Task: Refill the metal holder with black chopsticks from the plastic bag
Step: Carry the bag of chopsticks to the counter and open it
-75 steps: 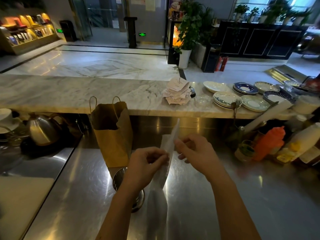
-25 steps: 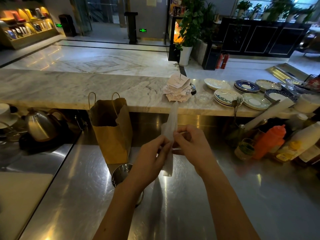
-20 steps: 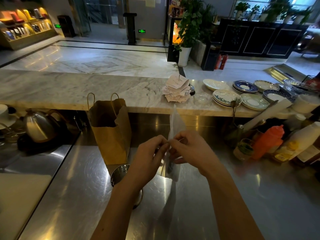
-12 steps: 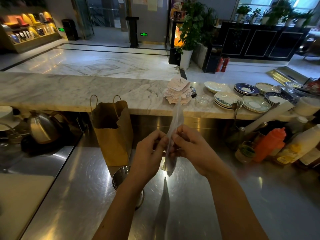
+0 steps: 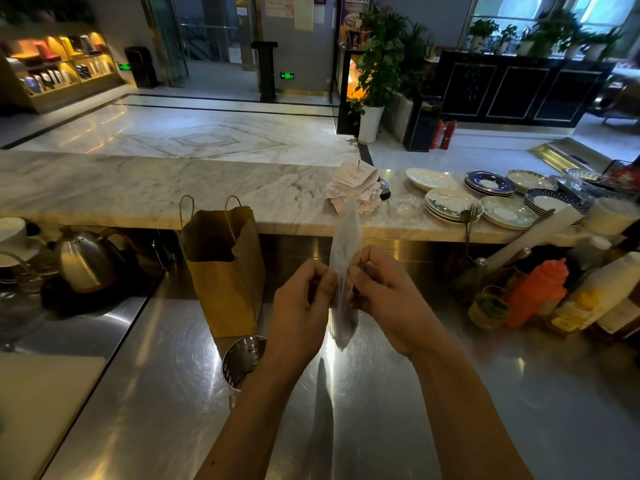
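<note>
A thin clear plastic bag [image 5: 344, 244] hangs upright in front of me above the steel counter. My left hand [image 5: 304, 303] pinches its left side and my right hand [image 5: 382, 292] pinches its right side, thumbs nearly touching. Something dark shows faintly in the bag's lower end [image 5: 346, 317]; I cannot make out chopsticks. The perforated metal holder [image 5: 242, 358] stands on the counter below and left of my left hand, partly hidden by my forearm. I see nothing sticking out of it.
A brown paper bag [image 5: 225, 268] stands just behind the holder. A kettle [image 5: 85, 261] is at the left, sauce bottles [image 5: 540, 292] and jars at the right. Stacked plates [image 5: 450, 204] and a pile of receipts [image 5: 353, 188] sit on the marble ledge [image 5: 138, 192].
Both hands have come closer together on the bag and lifted it slightly. The bag now stands more upright and narrower between my fingers.
</note>
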### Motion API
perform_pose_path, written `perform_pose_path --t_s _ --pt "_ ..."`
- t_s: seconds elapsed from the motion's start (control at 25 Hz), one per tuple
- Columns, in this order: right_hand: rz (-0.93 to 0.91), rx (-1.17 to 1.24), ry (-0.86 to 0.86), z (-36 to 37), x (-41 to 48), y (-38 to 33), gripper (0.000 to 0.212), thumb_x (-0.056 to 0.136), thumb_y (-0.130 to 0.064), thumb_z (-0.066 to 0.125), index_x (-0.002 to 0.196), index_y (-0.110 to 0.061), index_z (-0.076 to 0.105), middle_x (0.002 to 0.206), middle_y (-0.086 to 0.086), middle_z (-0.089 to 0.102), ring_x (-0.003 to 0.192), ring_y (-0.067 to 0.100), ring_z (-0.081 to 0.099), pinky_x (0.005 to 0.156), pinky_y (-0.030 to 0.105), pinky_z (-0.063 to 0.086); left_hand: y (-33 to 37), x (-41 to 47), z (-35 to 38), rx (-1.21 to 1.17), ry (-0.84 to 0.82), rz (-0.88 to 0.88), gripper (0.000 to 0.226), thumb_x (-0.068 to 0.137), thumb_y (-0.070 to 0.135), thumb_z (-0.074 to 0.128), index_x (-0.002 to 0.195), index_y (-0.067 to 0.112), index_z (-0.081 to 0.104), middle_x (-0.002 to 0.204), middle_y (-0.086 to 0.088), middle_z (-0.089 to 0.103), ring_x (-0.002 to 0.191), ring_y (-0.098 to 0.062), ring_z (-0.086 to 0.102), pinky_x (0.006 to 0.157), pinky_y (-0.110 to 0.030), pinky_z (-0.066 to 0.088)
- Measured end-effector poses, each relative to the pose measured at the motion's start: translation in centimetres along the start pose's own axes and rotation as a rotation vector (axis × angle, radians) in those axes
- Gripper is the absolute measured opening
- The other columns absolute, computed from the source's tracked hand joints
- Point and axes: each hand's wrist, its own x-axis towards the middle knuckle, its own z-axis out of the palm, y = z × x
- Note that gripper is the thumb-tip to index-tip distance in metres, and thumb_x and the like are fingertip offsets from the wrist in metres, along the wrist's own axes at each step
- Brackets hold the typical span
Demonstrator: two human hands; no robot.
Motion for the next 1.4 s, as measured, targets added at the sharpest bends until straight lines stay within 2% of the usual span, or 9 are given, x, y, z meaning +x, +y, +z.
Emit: perform_pose_path --t_s 0.16,0.24,0.4,0.48,0.64,0.84,1.04,1.2,1.4 --pt "-0.002 -0.039 0.015 -0.4 -0.2 0.0 0.009 0.099 -0.01 0.047 0.096 -0.004 0.053 0.088 0.015 0.064 0.079 0.027 0.068 0.074 0.036 0.061 0.1 -0.2 -0.3 -0.065 -0.033 -0.076 0.013 0.093 0.023 0.056 0.087 0.014 0.061 0.08 -0.002 0.066 0.074 -0.013 0.066 0.068 -0.025 0.057" --pt "-0.002 -0.077 0.036 -0.7 -0.3 0.0 0.007 0.098 -0.01 0.05 0.102 -0.007 0.054 0.092 0.015 0.067 0.081 0.027 0.071 0.073 0.037 0.062 -0.1 -0.1 -0.7 -0.087 -0.036 -0.115 0.009 0.09 0.022 0.062 0.094 0.015 0.059 0.088 -0.001 0.068 0.08 -0.013 0.069 0.07 -0.028 0.059" --pt "-0.017 -0.238 0.01 -1.0 -0.6 0.3 0.013 0.097 -0.01 0.051 0.108 -0.016 0.056 0.093 0.011 0.068 0.081 0.021 0.073 0.071 0.035 0.062 0.2 -0.2 -1.2 -0.149 -0.092 -0.266 0.039 0.086 0.02 0.069 0.118 0.024 0.048 0.103 0.001 0.068 0.085 -0.011 0.072 0.066 -0.026 0.06" --pt "-0.034 -0.262 0.002 -0.9 -0.6 0.3 0.014 0.097 -0.009 0.051 0.109 -0.016 0.057 0.092 0.01 0.068 0.08 0.02 0.073 0.071 0.034 0.062 0.2 -0.1 -1.1 -0.179 -0.106 -0.326 0.039 0.089 0.021 0.066 0.124 0.025 0.048 0.101 0.001 0.069 0.082 -0.011 0.073 0.063 -0.024 0.059" --pt "-0.019 -0.229 0.014 -0.5 -0.5 0.3 0.01 0.096 -0.011 0.053 0.104 -0.016 0.057 0.09 0.01 0.068 0.079 0.021 0.073 0.069 0.033 0.062 0.0 -0.3 -1.1 -0.103 -0.1 -0.239 0.014 0.091 0.018 0.062 0.103 0.023 0.067 0.096 0.0 0.073 0.083 -0.013 0.072 0.069 -0.027 0.061" --pt "0.061 -0.284 0.047 0.2 -0.4 0.6 0.014 0.092 -0.029 0.061 0.102 -0.02 0.057 0.083 0.004 0.07 0.07 0.016 0.073 0.062 0.026 0.061 -0.2 -0.5 -0.9 -0.108 -0.121 -0.172 0.017 0.089 0.015 0.065 0.099 0.027 0.071 0.091 0.0 0.075 0.079 -0.015 0.073 0.069 -0.032 0.061" --pt "0.008 -0.352 0.154 -0.5 -0.3 0.9 0.017 0.095 -0.015 0.057 0.111 -0.021 0.062 0.077 0.003 0.066 0.063 0.011 0.069 0.056 0.02 0.057 -0.6 -0.5 -1.5 -0.176 -0.012 -0.236 0.019 0.087 0.007 0.066 0.097 0.022 0.072 0.088 0.002 0.075 0.078 -0.012 0.073 0.065 -0.023 0.058" --pt "-0.06 -0.403 0.271 -1.4 -0.4 0.6 0.031 0.094 -0.005 0.053 0.115 -0.025 0.063 0.072 -0.01 0.06 0.055 -0.002 0.064 0.051 0.014 0.053 -0.4 -0.3 -2.7 -0.227 0.054 -0.267 0.017 0.088 0.005 0.064 0.095 0.017 0.072 0.084 0.005 0.075 0.075 -0.011 0.073 0.062 -0.017 0.056" --pt "-0.075 -0.425 0.405 -2.8 -0.7 0.6 0.025 0.095 -0.01 0.048 0.105 -0.022 0.069 0.069 -0.015 0.059 0.054 -0.007 0.06 0.055 0.015 0.051 -1.5 -0.1 -4.1 -0.12 0.158 -0.279 0.016 0.088 0.011 0.066 0.101 0.016 0.073 0.089 0.007 0.074 0.074 -0.012 0.072 0.065 -0.022 0.059"
